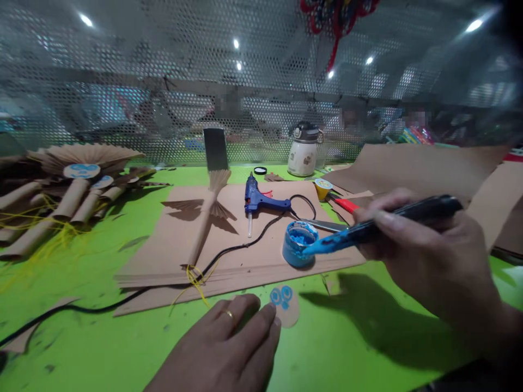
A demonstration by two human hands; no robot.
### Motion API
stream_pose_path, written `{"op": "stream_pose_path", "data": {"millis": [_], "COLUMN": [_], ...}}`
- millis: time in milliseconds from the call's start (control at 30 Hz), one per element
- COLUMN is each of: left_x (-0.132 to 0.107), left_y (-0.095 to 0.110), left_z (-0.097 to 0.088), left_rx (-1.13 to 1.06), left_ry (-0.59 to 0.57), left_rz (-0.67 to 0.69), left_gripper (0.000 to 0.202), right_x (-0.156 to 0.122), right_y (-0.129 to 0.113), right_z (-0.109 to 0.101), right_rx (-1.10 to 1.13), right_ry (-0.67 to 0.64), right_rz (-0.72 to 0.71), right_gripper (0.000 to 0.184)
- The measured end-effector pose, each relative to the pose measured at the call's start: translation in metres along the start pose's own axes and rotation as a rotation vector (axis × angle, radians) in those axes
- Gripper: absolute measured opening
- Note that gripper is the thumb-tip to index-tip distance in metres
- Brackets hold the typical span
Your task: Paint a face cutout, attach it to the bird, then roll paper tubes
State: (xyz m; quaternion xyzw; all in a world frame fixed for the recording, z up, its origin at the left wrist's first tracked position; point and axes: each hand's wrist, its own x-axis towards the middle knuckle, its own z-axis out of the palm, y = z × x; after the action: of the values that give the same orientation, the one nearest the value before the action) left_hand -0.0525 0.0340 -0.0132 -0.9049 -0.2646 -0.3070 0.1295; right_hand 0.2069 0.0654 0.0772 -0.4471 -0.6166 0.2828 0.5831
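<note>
My right hand (425,256) grips a black-handled paintbrush (408,215). Its blue-coated end reaches left to the mouth of a small jar of blue paint (300,256). Low in the view, my left hand (232,348) lies on the green table with fingers stretched out. Its fingertips touch the edge of a small oval of brown paper (288,316) that bears blue painted rings and a blue mark. A figure of rolled and pleated brown paper (200,234), tied with yellow string, rests on the stacked brown sheets (163,267).
A blue glue gun (265,202) lies on the sheets, its black cord (220,253) running left. Similar paper figures (65,204) are piled at left. A white bottle (302,155) and a dark upright panel (216,149) stand before the perforated screen. Large brown paper (408,169) lies at right.
</note>
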Motion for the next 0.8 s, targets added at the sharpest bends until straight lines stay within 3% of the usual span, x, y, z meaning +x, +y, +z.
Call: {"op": "stream_pose_path", "data": {"millis": [100,300,500,700,800], "left_x": [-0.001,0.0,0.003,0.004,0.005], "left_y": [0.001,0.001,0.001,0.001,0.002], "left_z": [0.004,0.004,0.003,0.0,-0.002], "left_rx": [0.023,0.017,0.017,0.012,0.001], "left_ry": [0.016,0.03,0.029,-0.026,-0.015], "left_rz": [-0.006,0.003,-0.011,-0.032,-0.021], "left_gripper": [0.04,0.038,0.028,0.024,0.029], "right_x": [0.012,0.027,0.03,0.031,0.032], "right_y": [0.002,0.011,0.017,0.019,0.021], "right_z": [-0.003,0.01,0.018,0.013,0.011], "right_rx": [-0.036,-0.273,-0.322,-0.262,-0.29], "right_ry": [0.035,-0.101,-0.396,-0.342,-0.376], "right_rz": [-0.012,0.011,-0.024,0.084,0.022], "right_gripper": [0.01,0.02,0.02,0.026,0.023]}}
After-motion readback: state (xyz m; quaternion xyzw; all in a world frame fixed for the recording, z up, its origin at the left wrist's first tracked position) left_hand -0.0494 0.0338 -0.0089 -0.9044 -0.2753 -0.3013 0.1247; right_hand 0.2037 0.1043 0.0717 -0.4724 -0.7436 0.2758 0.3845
